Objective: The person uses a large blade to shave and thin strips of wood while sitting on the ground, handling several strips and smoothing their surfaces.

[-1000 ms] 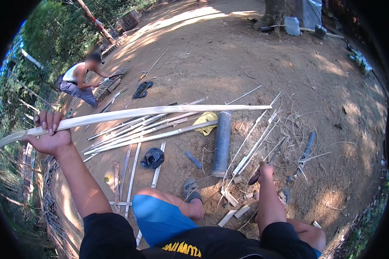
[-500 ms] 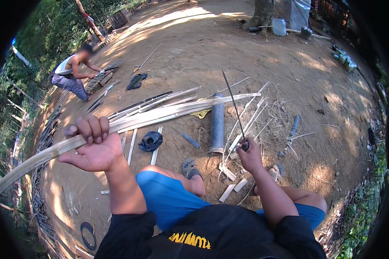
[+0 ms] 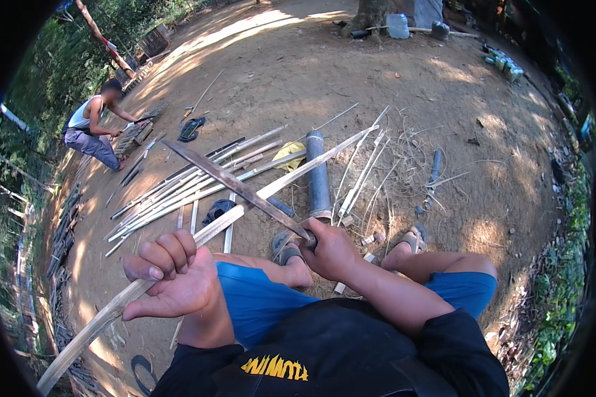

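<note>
My left hand (image 3: 179, 284) is closed around a long pale split bamboo strip (image 3: 324, 157), which runs from the lower left to the upper right. In my right hand (image 3: 336, 250) is the handle of a machete (image 3: 222, 173). Its long dark blade points up and to the left and crosses over the strip ahead of my left hand. Whether the edge touches the strip, I cannot tell. Below the strip's far part stands a grey pipe (image 3: 318, 175). More split strips (image 3: 172, 195) lie in a heap on the ground to the left.
Loose fibres and shavings (image 3: 404, 172) litter the dirt at the right. A black plastic bag (image 3: 217, 210) lies by my left knee. Another person (image 3: 96, 129) crouches at the far left over slats. A clear jug (image 3: 398, 26) stands near the tree trunk (image 3: 371, 16).
My right hand has moved left and nearer, swinging the machete from upright to across the bamboo strip. My left hand, still gripping the strip, sits lower and farther right. The view has shifted slightly.
</note>
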A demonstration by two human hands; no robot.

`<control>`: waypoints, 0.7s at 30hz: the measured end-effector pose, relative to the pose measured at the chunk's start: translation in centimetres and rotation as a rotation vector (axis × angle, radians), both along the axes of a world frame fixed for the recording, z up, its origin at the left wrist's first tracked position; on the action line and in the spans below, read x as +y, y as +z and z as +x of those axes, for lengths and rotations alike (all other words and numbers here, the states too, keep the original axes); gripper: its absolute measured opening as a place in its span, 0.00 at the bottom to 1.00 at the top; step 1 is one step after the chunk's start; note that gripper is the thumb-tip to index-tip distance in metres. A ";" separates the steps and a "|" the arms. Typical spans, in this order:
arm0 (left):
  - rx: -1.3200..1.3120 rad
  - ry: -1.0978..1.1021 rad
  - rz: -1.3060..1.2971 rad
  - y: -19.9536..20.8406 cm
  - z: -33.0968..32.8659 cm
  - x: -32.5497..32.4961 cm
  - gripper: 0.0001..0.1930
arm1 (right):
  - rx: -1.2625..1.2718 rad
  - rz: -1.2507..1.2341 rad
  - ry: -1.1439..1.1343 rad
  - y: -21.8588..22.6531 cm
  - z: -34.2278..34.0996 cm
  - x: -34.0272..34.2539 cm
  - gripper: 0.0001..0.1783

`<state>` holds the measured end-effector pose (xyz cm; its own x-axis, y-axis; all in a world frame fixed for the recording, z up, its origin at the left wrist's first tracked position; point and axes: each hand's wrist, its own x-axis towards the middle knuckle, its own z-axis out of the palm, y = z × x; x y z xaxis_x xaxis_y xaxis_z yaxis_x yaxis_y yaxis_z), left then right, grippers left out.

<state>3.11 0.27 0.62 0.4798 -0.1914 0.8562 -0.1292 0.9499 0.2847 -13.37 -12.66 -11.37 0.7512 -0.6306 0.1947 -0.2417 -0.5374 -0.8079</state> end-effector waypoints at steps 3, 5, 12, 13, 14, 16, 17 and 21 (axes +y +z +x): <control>0.042 0.033 -0.019 -0.3 -0.3 -0.1 0.35 | 0.089 0.075 -0.124 -3.1 -0.2 -2.0 0.18; 0.092 0.076 -0.015 -0.7 -0.2 0.2 0.35 | 0.130 0.074 -0.126 -2.4 0.0 -1.4 0.18; 0.152 0.180 -0.045 -1.4 -1.5 0.5 0.35 | 0.082 0.000 -0.127 -3.5 0.7 -1.2 0.13; 0.158 0.175 -0.050 -1.5 -1.6 0.5 0.35 | 0.168 0.097 -0.194 -4.5 0.4 -2.8 0.14; 0.208 0.227 -0.051 -1.8 -1.8 0.2 0.35 | 0.210 0.144 -0.262 -6.4 -0.1 -4.4 0.15; 0.293 0.343 -0.050 -2.0 -1.8 0.2 0.35 | 0.261 0.146 -0.316 -7.1 -0.6 -6.3 0.16; 0.290 0.338 -0.057 -2.0 -1.6 0.4 0.35 | 0.247 0.139 -0.302 -6.7 -0.3 -6.0 0.16; 0.281 0.318 -0.037 -1.8 -1.4 0.9 0.34 | 0.171 0.058 -0.164 -4.9 0.5 -3.7 0.15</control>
<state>1.70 1.14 -1.22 0.7255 0.0321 0.6875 -0.3399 0.8853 0.3173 -12.85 -16.36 -16.25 0.6566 -0.7535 0.0332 -0.4580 -0.4333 -0.7762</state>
